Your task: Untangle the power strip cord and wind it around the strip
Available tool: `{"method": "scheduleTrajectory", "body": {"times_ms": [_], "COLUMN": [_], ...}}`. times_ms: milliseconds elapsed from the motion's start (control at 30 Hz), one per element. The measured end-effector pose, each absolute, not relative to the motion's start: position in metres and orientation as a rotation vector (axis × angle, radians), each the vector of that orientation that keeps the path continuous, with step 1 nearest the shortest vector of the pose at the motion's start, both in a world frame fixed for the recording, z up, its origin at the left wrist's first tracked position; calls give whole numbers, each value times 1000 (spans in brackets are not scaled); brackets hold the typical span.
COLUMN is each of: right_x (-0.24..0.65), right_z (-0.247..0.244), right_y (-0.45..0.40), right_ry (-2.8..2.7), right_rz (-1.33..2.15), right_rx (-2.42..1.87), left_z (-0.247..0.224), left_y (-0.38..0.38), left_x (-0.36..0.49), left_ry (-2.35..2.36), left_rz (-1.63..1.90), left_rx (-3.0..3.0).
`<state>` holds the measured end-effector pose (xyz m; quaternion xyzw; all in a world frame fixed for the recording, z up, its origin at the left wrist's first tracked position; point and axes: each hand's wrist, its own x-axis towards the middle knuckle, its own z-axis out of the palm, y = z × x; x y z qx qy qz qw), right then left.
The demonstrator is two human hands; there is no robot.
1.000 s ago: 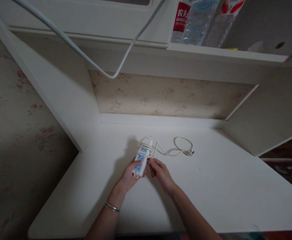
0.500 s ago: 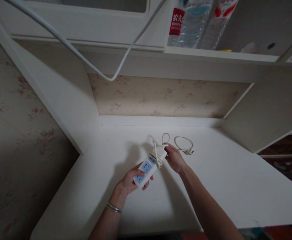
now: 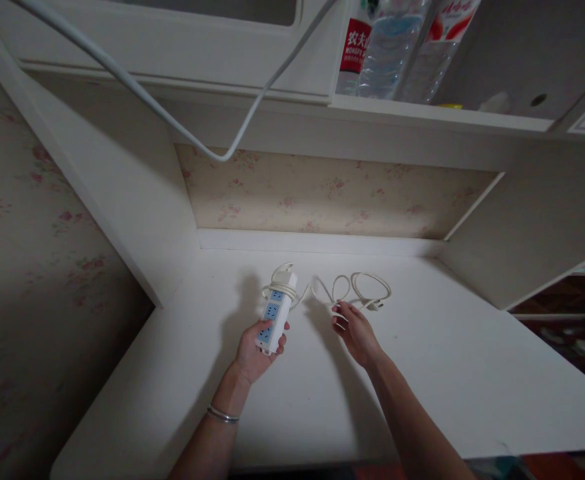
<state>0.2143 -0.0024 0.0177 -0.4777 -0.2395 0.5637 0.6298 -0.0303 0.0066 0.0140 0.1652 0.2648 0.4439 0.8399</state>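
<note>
A white power strip (image 3: 281, 313) with blue socket faces is in my left hand (image 3: 255, 350), thumb on top and fingers wrapped around its lower end. Several turns of its white cord (image 3: 282, 289) are wound about the strip's far end. From there the cord runs right in loose curves along the desktop to a loop (image 3: 371, 274) and a plug (image 3: 375, 305). My right hand (image 3: 356, 331) is beside these curves, its fingers apart and slightly bent, the fingertips close to the cord. Whether they touch it I cannot tell.
Both hands are over a white desktop (image 3: 452, 373) between side panels. A thick white cable (image 3: 172, 123) hangs in front of the upper cabinet. Plastic bottles (image 3: 389, 50) stand on the shelf above right. Flowered wallpaper (image 3: 287, 197) covers the back wall.
My left hand has moved left and turned the power strip more upright. My right hand has come away from the strip's end, and a loose length of cord now lies between them.
</note>
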Motion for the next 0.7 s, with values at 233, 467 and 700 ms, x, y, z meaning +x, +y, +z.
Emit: {"method": "scheduleTrajectory", "body": {"times_ms": [233, 467, 700], "right_x": [165, 146, 177], "right_z": [18, 25, 37], "right_y": [-21, 5, 23], "right_ry": [-712, -782, -879], "right_rz": [1823, 1963, 1946], "right_rx": [-1021, -890, -896], "left_z": [8, 0, 9], "left_y": [6, 1, -5], "left_x": [-27, -29, -36], "left_ry": [537, 354, 304], "left_rz": [863, 678, 500], "left_rx": [429, 670, 796]}}
